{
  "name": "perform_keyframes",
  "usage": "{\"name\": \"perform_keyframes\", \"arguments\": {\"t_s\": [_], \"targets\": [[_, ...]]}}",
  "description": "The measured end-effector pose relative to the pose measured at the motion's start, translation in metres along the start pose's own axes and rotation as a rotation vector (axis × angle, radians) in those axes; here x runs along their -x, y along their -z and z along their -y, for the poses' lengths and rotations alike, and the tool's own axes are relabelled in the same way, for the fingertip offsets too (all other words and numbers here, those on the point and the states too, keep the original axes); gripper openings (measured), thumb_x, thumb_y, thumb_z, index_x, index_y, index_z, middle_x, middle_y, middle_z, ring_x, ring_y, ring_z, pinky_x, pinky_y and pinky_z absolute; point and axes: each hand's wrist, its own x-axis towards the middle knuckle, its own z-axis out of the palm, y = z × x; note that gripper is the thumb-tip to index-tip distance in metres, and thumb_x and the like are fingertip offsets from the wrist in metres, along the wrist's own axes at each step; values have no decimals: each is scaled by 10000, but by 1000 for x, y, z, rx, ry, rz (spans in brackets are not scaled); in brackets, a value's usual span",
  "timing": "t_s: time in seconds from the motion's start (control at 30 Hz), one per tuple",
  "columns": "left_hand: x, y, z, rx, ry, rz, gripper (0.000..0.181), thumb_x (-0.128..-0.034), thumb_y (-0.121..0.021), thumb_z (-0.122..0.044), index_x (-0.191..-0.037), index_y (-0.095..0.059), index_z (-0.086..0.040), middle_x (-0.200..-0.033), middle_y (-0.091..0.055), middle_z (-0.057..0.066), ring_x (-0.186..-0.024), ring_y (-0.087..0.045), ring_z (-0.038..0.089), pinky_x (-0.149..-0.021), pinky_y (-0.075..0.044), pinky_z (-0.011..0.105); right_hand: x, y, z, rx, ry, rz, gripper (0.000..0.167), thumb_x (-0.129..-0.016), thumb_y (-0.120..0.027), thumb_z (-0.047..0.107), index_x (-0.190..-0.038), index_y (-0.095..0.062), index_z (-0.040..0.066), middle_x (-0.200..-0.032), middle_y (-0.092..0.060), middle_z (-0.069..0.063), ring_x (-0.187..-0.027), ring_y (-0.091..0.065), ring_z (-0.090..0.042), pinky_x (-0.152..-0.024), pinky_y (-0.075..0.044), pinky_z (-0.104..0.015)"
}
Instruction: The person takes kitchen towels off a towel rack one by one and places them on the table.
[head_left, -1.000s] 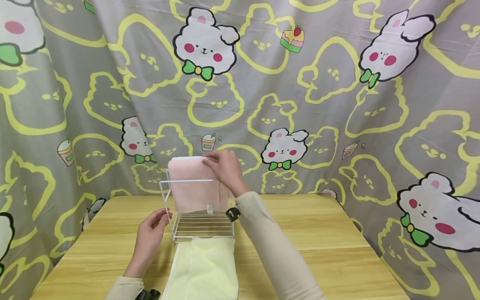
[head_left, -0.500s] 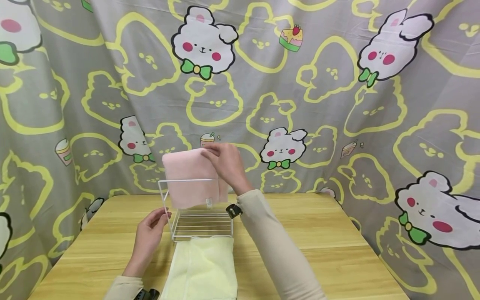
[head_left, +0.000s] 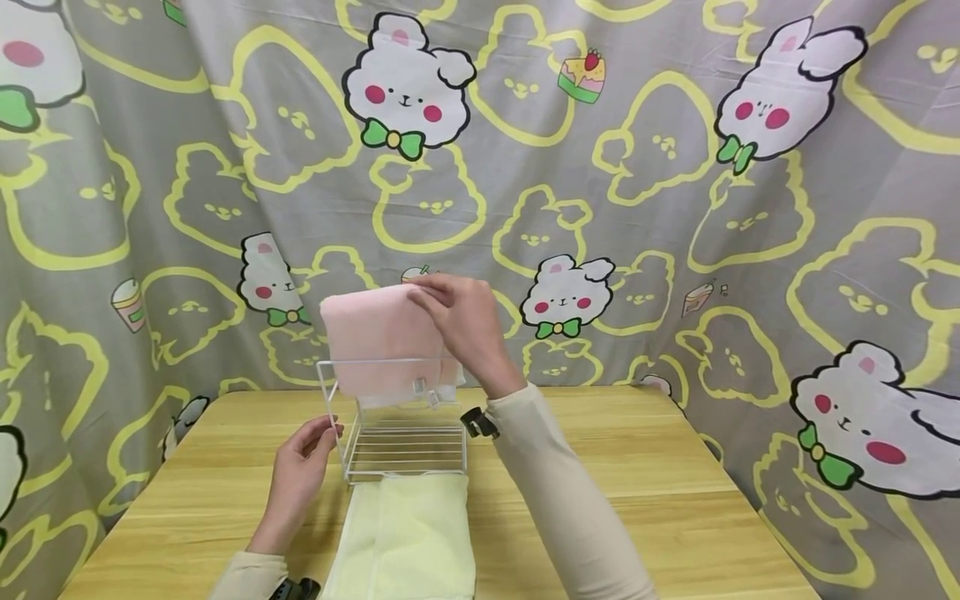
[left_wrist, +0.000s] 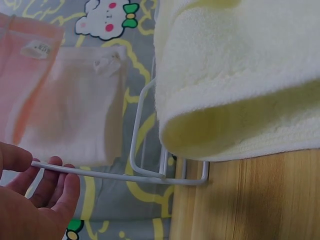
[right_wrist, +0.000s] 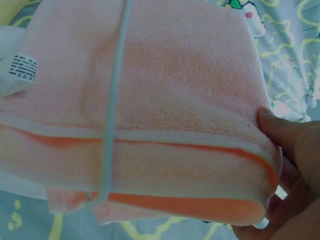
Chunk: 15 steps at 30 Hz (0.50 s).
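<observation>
My right hand (head_left: 468, 321) pinches the upper right corner of a folded pink towel (head_left: 382, 337), raised above a white wire rack (head_left: 405, 475). A pale, whitish towel (left_wrist: 75, 105) hangs close behind the pink one in the left wrist view; whether my right fingers hold it too is hidden. The pink towel's lower part is behind the rack's top front bar. My left hand (head_left: 300, 462) grips the rack's left side wire between thumb and fingers. A folded yellow towel (head_left: 405, 537) lies at the front of the rack, near me.
The rack stands on a wooden table (head_left: 600, 483), its wire bottom shelf showing below the pink towel. A grey patterned curtain (head_left: 645, 208) hangs behind and at both sides of the table.
My right hand has moved up and slightly right, lifting the pink towel higher in the rack and tilting its top edge. My left hand keeps its place on the wire.
</observation>
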Motion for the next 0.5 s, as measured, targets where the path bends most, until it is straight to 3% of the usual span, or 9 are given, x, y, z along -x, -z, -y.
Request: {"name": "perform_keyframes", "arguments": {"t_s": [0.23,0.5], "targets": [[1,0,0,5,6,4,359,-1083,-531,-226,-1375,-596,-26,-1341,-652,202,-1064,-640,7,-869,-463,41,4,11,7,-14,34,-75,220,-939,-760,239,-1125,-801,129,-1055,-792,-18,-1010,-738,-85,-899,-578,-258],[0,-1,2,18,-7,-8,351,-1081,-534,-209,-1365,-600,-13,-1334,-652,220,-1018,-627,-55,-866,-469,40,6,27,21,-31,116,-138,210,-933,-769,205,-1105,-801,91,-1053,-793,-45,-1019,-742,-118,-901,-576,-243]]}}
